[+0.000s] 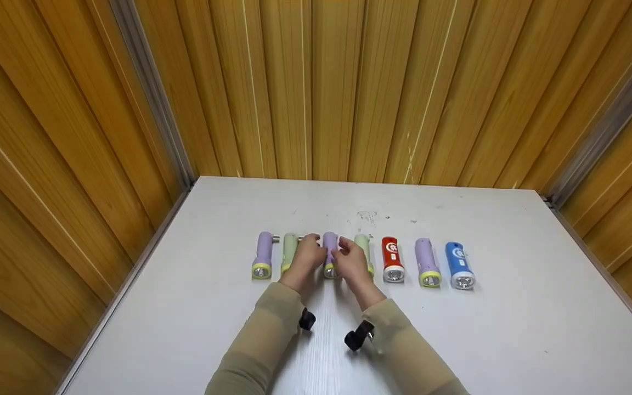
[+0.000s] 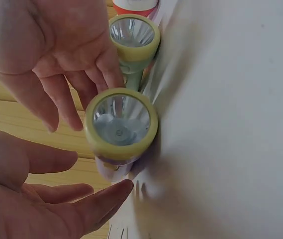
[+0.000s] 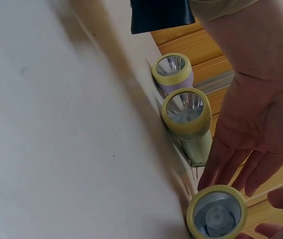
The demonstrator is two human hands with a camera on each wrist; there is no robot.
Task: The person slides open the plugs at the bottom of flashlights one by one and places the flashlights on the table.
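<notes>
A purple flashlight (image 1: 330, 241) with a yellow-rimmed lens lies on the white table between both hands, its lens end facing the person. To its left is my left hand (image 1: 308, 257), fingers extended and fingertips right at its side. On the opposite side, my right hand (image 1: 352, 260) has its straight fingers alongside the barrel. In the left wrist view, the lens (image 2: 121, 124) sits between the two spread hands, neither curled round it. One green flashlight (image 1: 289, 247) is partly covered by the left hand, another green flashlight (image 1: 364, 244) by the right hand.
The row continues with a purple flashlight (image 1: 264, 249) at the far left. To the right lie a red flashlight (image 1: 390, 249), another purple flashlight (image 1: 425, 255) and a blue flashlight (image 1: 458, 262). Wood-panelled walls (image 1: 332, 93) enclose the white table (image 1: 513, 318).
</notes>
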